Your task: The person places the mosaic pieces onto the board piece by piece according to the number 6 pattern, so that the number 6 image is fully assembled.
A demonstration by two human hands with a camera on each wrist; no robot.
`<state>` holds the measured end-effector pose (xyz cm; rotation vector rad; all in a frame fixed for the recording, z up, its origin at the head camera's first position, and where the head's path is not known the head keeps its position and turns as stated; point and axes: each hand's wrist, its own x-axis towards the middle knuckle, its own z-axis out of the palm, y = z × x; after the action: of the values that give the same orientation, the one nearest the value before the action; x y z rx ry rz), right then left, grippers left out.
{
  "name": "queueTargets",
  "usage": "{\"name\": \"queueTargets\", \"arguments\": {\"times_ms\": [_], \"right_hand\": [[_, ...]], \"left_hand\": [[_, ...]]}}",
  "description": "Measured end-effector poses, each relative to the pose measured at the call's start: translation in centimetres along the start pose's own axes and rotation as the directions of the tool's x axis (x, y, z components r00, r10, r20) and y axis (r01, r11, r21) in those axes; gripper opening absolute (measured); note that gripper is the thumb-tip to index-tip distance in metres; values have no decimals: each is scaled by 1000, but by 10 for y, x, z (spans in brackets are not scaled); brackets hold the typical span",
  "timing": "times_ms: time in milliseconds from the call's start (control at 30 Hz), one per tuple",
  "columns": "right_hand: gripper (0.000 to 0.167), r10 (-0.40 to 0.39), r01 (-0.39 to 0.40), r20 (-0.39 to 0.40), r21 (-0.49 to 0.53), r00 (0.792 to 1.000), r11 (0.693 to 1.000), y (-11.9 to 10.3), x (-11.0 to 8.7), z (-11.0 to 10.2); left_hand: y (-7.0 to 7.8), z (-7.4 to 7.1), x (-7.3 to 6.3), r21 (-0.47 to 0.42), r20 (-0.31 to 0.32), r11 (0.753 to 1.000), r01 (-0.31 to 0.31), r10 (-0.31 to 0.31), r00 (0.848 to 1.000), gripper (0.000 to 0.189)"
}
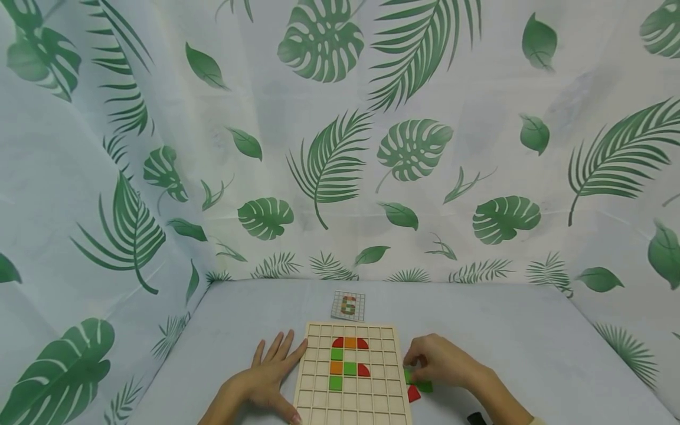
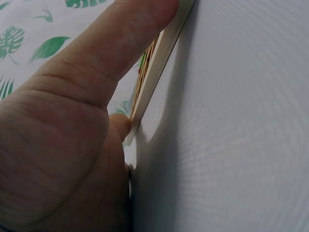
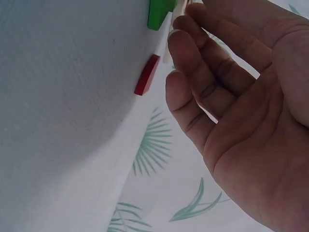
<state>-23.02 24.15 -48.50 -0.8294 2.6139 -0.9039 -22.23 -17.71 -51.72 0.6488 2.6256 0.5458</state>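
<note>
A wooden grid board (image 1: 319,407) lies in front of me, with red, orange and green tiles set in some squares. Spread out at its left side, my left hand (image 1: 268,378) touches the edge with index finger and thumb; the left wrist view shows the thumb (image 2: 111,43) against the board's side (image 2: 157,72). My right hand (image 1: 443,363) is low beside the right edge, fingers loosely bent over green tiles (image 1: 425,386). In the right wrist view a green tile (image 3: 158,14) stands just beyond the fingertips (image 3: 181,46); nothing shows inside the palm.
A red tile (image 1: 413,394) lies by the board's right edge. Behind the board is a small pattern card (image 1: 348,306) with a similar coloured figure. A black object (image 1: 476,418) shows under the right forearm. Leaf-printed cloth (image 1: 340,177) rises behind the pale table (image 1: 255,307).
</note>
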Motion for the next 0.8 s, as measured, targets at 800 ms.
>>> {"name": "queueTargets", "arguments": {"times_ms": [800], "right_hand": [[20, 24, -40, -52, -329, 998, 944, -13, 2, 9]], "left_hand": [[0, -2, -1, -13, 3, 1000, -4, 4, 1000, 142]]}}
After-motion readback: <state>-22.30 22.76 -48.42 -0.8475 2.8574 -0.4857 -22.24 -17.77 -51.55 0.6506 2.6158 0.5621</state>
